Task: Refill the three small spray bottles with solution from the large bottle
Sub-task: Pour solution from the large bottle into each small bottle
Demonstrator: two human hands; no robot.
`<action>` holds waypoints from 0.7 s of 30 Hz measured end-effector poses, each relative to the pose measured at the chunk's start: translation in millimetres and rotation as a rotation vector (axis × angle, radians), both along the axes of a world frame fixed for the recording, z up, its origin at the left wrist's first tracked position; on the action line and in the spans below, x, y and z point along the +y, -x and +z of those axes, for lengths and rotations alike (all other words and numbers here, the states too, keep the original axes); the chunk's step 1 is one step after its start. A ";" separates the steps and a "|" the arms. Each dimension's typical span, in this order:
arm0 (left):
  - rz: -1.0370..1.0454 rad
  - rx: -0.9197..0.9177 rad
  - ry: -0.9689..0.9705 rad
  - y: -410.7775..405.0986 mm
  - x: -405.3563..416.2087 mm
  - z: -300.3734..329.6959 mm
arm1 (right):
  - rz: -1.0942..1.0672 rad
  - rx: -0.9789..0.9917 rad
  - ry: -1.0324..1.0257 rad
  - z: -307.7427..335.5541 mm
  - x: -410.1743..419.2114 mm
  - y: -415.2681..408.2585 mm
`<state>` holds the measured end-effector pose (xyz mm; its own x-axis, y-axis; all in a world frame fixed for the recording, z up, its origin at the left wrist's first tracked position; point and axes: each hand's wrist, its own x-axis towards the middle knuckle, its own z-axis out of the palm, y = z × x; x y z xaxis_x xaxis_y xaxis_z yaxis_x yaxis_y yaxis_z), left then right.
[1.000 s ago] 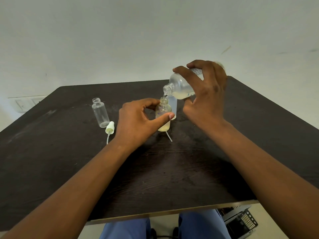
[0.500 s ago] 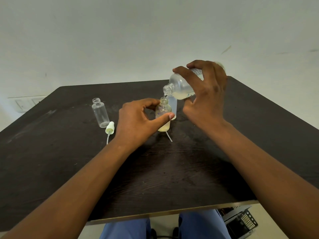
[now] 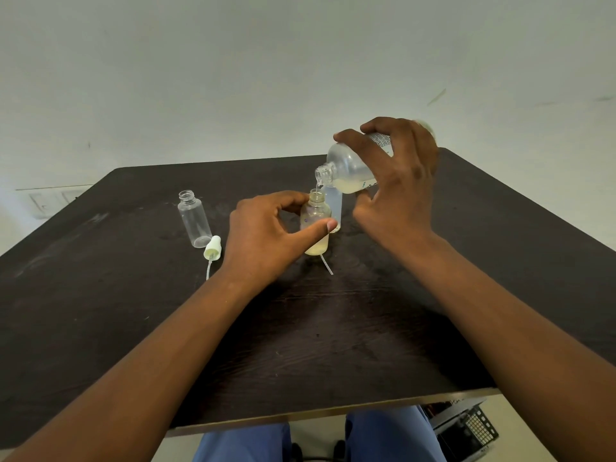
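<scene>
On a dark wooden table [image 3: 366, 345], the left hand [image 3: 263, 238] pinches an upright small spray bottle [image 3: 316, 228] between thumb and fingers. Just above it, the right hand [image 3: 400, 191] grips the tilted large bottle [image 3: 346, 171], pouring a thin stream of pale yellow solution into its neck. A second small bottle [image 3: 334, 205] stands right behind it; an empty clear one [image 3: 194, 218] and a loose spray cap [image 3: 212, 249] lie well to its left.

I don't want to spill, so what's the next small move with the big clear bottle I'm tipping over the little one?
Probably hold the tilt steady: the large clear plastic bottle in the right hand trickles into the small clear bottle, steadied by the left hand and only partly filled with yellowish liquid.
</scene>
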<state>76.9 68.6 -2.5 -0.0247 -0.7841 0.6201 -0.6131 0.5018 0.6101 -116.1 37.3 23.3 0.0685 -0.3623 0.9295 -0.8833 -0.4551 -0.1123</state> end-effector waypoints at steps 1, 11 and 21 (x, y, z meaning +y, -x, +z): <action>-0.001 0.001 -0.001 0.1 0.0 -0.1 | 0.000 -0.003 0.003 0.1 -0.1 0.0; -0.006 -0.007 0.009 0.2 -0.4 0.8 | 0.003 0.002 -0.002 1.1 0.3 0.5; -0.002 -0.019 0.012 -0.1 -0.6 -0.2 | 0.005 0.004 -0.004 1.1 0.7 0.1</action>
<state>77.0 68.0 -2.7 -0.0379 -0.7765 0.6289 -0.6233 0.5103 0.5925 -116.2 38.0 24.4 0.0738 -0.3654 0.9279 -0.8816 -0.4589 -0.1106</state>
